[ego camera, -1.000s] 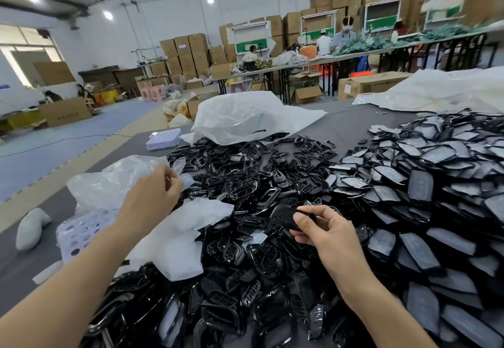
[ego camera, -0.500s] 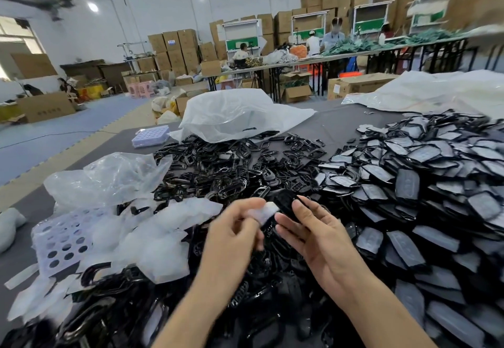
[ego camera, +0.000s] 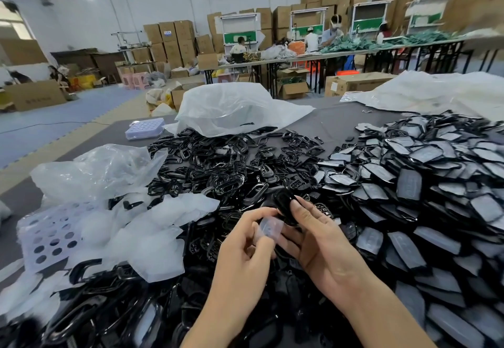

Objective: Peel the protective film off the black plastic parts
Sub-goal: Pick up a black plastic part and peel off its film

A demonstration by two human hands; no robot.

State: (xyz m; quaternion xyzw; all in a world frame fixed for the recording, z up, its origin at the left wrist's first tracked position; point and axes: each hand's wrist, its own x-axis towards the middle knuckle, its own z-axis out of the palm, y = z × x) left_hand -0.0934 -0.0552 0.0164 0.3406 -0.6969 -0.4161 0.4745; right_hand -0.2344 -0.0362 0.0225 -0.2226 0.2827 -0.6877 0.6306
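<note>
Glossy black plastic part (ego camera: 285, 206), translucent matt film (ego camera: 270, 228), crinkled clear plastic bag (ego camera: 98, 170), matt grey table (ego camera: 335, 121).

- Both bare forearms are extended forward from the bottom edge, converging toward the middle.
- The left hand (ego camera: 245, 249) is held knuckles-up, its thumb and forefinger pinched together on a thin clear piece.
- The right hand (ego camera: 321, 244) is turned palm-inward, its fingers (ego camera: 298, 210) curled around a small dark piece.
- The two hands are held just beside each other, fingertips nearly touching.
</note>
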